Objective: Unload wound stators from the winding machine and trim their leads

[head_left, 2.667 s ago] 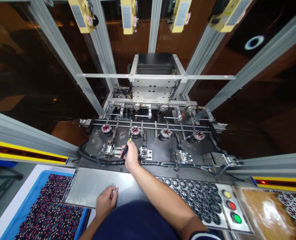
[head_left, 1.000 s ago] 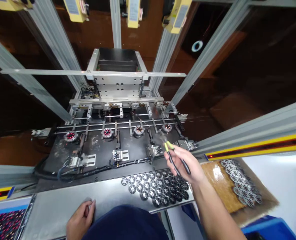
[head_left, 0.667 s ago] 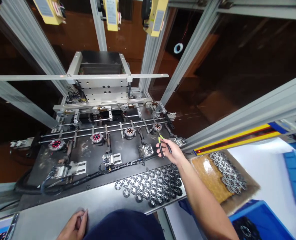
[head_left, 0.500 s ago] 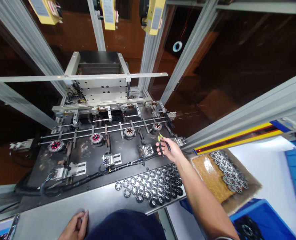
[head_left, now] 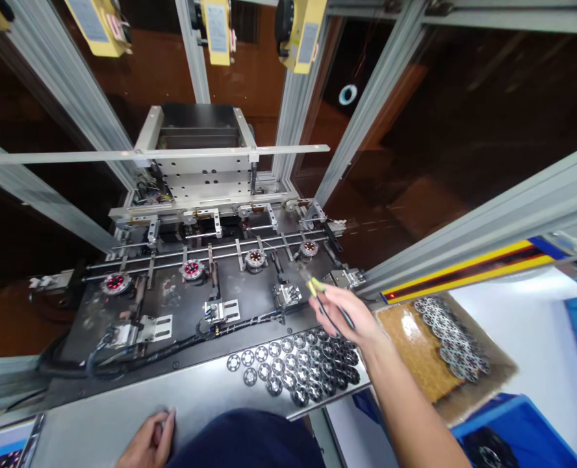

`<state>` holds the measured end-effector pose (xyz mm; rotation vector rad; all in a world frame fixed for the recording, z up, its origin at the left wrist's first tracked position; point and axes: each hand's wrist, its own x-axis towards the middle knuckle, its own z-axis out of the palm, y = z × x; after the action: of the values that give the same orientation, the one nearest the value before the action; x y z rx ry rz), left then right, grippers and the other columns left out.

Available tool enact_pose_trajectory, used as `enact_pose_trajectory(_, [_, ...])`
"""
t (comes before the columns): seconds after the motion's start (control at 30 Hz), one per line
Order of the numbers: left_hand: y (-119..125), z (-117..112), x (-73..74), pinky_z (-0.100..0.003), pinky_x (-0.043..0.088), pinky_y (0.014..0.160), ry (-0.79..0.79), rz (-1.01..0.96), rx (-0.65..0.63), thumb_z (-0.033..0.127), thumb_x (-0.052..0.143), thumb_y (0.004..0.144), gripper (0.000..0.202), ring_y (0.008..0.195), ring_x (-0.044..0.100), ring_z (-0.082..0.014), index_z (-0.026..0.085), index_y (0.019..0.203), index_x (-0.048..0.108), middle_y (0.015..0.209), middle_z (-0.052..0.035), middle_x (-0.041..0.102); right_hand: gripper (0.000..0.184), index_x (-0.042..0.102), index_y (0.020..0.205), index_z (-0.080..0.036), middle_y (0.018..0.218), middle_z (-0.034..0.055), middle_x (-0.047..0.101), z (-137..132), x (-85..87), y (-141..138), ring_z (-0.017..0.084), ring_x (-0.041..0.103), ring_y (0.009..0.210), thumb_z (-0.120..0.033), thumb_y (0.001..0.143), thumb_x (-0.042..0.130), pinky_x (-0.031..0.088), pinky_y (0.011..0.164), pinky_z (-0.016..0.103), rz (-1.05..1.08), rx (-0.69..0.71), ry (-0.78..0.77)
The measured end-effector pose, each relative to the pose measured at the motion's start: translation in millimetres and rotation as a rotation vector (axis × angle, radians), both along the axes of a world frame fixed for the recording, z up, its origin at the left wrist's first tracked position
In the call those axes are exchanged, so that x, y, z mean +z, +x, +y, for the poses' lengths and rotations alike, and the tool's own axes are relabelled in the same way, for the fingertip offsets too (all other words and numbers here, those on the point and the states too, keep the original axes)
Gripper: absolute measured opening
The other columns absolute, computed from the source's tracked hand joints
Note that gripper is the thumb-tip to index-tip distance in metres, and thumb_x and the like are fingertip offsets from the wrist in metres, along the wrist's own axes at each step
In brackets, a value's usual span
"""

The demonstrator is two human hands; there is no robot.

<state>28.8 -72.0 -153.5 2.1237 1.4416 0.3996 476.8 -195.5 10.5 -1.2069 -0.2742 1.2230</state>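
Right hand point(head_left: 340, 312): fingers closed round slim black-handled pliers with yellow-green necks point(head_left: 312, 285). Pliers: pointed away from body, over the flat black machine plate point(head_left: 242, 287), near the fixture farthest right; handles spread apart; tips blurred, contact impossible to tell.

Left hand point(head_left: 148, 439): fingers curled toward palm, thumb laid alongside; inside of palm hidden. Placed at the smooth silver sheet-metal ledge point(head_left: 98, 416), close to dark blue clothing point(head_left: 244, 439), well apart from pliers.

On machine plate, in one row, four round metal fixtures, each topped by a spoked disc. From left of view: first red-segmented disc point(head_left: 115, 282); second red-segmented disc point(head_left: 192, 270); first orange-segmented disc point(head_left: 256, 259); second orange-segmented disc point(head_left: 308, 247), nearest to pliers. In front of row: silver slotted brackets point(head_left: 230, 309) and thick black cable bundle point(head_left: 252, 323).

On ledge, right-hand end: dense batch of black round parts with silver hubs point(head_left: 301, 375), below right hand.

Right of forearm: brown-lined shallow box point(head_left: 410, 351) on white desk point(head_left: 527, 325); inside, along far right side, stacked silver spoked rings point(head_left: 451, 338). Nearer the body: blue plastic bin point(head_left: 537, 432), containing black ring-shaped parts point(head_left: 488, 448).

Behind box: long yellow-and-black sensor strip point(head_left: 464, 273), tilted in view. Overhead: yellow labelled units point(head_left: 217, 32) in a row.
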Motion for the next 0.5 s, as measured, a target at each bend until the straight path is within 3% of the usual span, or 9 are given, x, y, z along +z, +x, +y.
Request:
enact_pose_trajectory(0.07, [-1,2,-2.6,-0.023,0.048,0.054,-0.045,-0.013,0.024,0.048,0.058,0.076,0.025,0.061,0.065,-0.0181,0.028,0.080,0.072,0.069,-0.0019,0.071,0.044,0.067,0.108,-0.011,0.071,0.0024,0.065,-22,15.8,-28,0.007,0.048,0.035,-0.039,0.075,0.073,0.032,0.030,0.019,-0.044,0.308,0.032])
enact_pose_trajectory(0.13, [0,4,-3.4,-0.023,0.048,0.054,-0.102,-0.032,0.038,0.051,0.061,0.072,0.026,0.058,0.064,-0.0180,0.027,0.078,0.071,0.065,-0.0013,0.068,0.055,0.063,0.125,-0.014,0.076,0.0026,0.066,-29,20.9,-63,0.007,0.052,0.041,-0.037,0.076,0.073,0.038,0.035,0.017,-0.115,0.627,0.014])
enact_pose_trajectory(0.23, [4,6,2.8,-0.025,0.051,0.059,-0.215,-0.080,0.029,0.058,0.062,0.069,0.035,0.058,0.065,-0.0189,0.025,0.080,0.070,0.064,-0.0014,0.067,0.061,0.048,0.144,-0.024,0.084,0.0019,0.068,-5,2.1,-124,0.011,0.061,0.056,-0.037,0.085,0.061,0.052,0.051,0.022,-0.337,0.918,-0.080])
enact_pose_trajectory(0.3, [9,4,10.8,-0.026,0.053,0.064,-0.322,-0.128,-0.007,0.065,0.057,0.074,0.045,0.062,0.067,-0.0195,0.022,0.081,0.070,0.068,-0.0028,0.070,0.050,0.053,0.138,-0.026,0.089,0.0031,0.071,26,-22.0,-167,0.016,0.068,0.073,-0.039,0.089,0.054,0.056,0.068,0.027,-0.845,1.002,-0.159])
enact_pose_trajectory(0.37, [15,-2,18.1,-0.027,0.054,0.061,-0.444,-0.178,-0.056,0.072,0.046,0.080,0.057,0.061,0.067,-0.0193,0.020,0.077,0.069,0.069,-0.0048,0.072,0.051,0.058,0.132,-0.019,0.111,0.0137,0.070,54,-46.5,-206,0.029,0.068,0.100,-0.038,0.085,0.058,0.054,0.088,0.042,-1.037,1.040,-0.179])
enact_pose_trajectory(0.5, [25,-12,21.0,-0.027,0.050,0.051,-0.601,-0.237,-0.086,0.076,0.033,0.086,0.071,0.053,0.063,-0.0169,0.015,0.074,0.067,0.058,-0.0040,0.065,0.064,0.048,0.141,-0.007,0.137,0.0321,0.052,77,-80.5,-259,0.044,0.059,0.118,-0.036,0.085,0.056,0.047,0.095,0.058,-1.259,1.117,-0.228])
